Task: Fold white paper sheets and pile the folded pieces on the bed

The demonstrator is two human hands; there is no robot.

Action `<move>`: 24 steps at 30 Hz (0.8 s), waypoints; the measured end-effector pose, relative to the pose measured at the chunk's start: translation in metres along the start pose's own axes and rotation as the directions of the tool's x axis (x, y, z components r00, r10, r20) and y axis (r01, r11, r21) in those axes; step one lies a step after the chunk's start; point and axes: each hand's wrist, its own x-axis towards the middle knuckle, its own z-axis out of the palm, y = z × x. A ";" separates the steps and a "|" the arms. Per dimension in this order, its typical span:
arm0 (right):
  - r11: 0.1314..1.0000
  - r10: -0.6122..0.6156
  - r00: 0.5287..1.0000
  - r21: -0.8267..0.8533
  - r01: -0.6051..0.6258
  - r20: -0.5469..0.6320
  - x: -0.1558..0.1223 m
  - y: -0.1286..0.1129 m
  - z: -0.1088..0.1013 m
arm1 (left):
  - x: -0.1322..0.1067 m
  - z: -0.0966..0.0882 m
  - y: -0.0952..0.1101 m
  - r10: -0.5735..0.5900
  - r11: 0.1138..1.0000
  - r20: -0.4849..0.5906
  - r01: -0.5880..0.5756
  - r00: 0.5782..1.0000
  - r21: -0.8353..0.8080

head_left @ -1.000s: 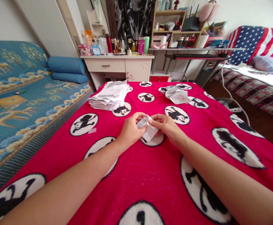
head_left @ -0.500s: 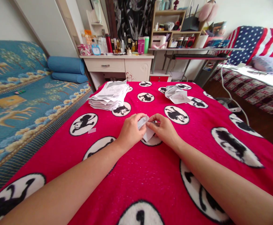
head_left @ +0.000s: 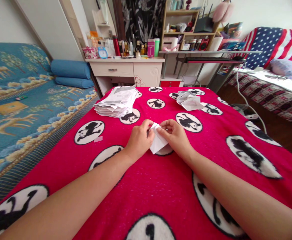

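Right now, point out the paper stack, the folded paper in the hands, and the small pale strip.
Paper stack (head_left: 117,97), head view: top sheet.
Folded paper (head_left: 158,142), head view: upward face.
Small pale strip (head_left: 98,139), head view: middle.

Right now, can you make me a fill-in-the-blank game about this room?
The left hand and right hand hold folded paper coloured ____.
The tall paper stack lies to the ____ of the smaller paper pile.
The rolled cushions are ____.
The flag-patterned cloth shows stars and ____.
Missing words: white; left; blue; stripes.

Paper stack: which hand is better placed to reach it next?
Probably the left hand: it sits nearer the stack. The right hand is farther across, and both hold the folded paper.
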 end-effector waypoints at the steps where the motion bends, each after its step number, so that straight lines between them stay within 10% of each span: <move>1: 0.999 0.023 1.000 0.033 -0.023 -0.004 0.001 0.000 0.000 | 0.000 0.000 0.000 -0.001 1.000 -0.004 0.001 1.000 -0.014; 24: 0.966 0.215 0.974 0.131 -0.223 0.068 0.002 -0.006 -0.001 | 0.000 0.000 0.002 0.022 0.999 -0.035 -0.024 0.999 -0.033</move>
